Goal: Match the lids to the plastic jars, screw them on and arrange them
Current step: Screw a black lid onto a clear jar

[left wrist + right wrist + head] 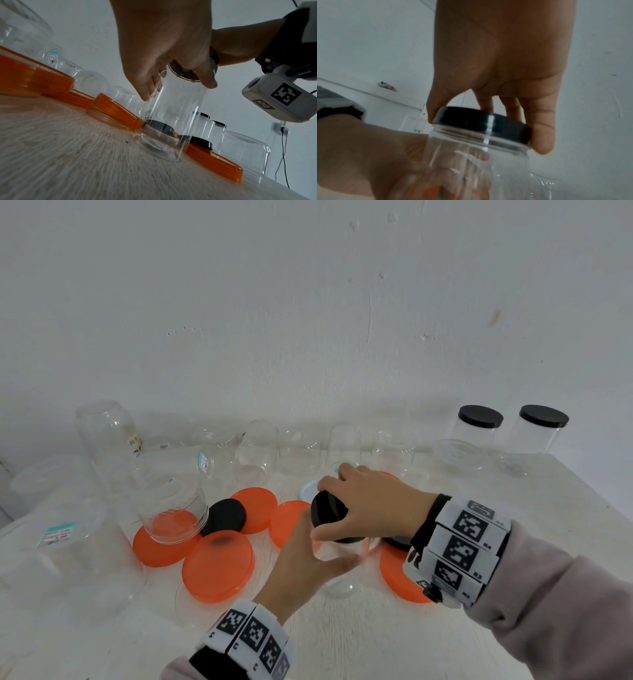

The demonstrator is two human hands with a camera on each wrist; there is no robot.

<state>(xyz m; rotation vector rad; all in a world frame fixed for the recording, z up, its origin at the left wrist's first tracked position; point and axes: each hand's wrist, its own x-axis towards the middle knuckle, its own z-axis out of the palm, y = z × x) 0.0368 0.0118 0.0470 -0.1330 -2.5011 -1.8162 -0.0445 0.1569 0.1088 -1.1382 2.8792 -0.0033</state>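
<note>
A small clear plastic jar point(339, 573) stands on the white table point(394, 645), and my left hand point(325, 546) grips its body. My right hand point(323, 508) comes from above and grips a black lid point(329, 510) that sits on the jar's mouth, slightly tilted. In the right wrist view the black lid point(481, 121) rests on the jar's threaded neck point(479, 142), between thumb and fingers point(542, 135). The left wrist view shows the jar point(171, 115) upright with my left hand's fingers point(145, 94) round it.
Several orange lids point(219, 563) lie around the jar, with a loose black lid point(224, 517) and another black lid point(397, 542) under my right wrist. Several empty clear jars point(257, 450) line the wall. Two black-lidded jars point(479, 426) stand at the back right.
</note>
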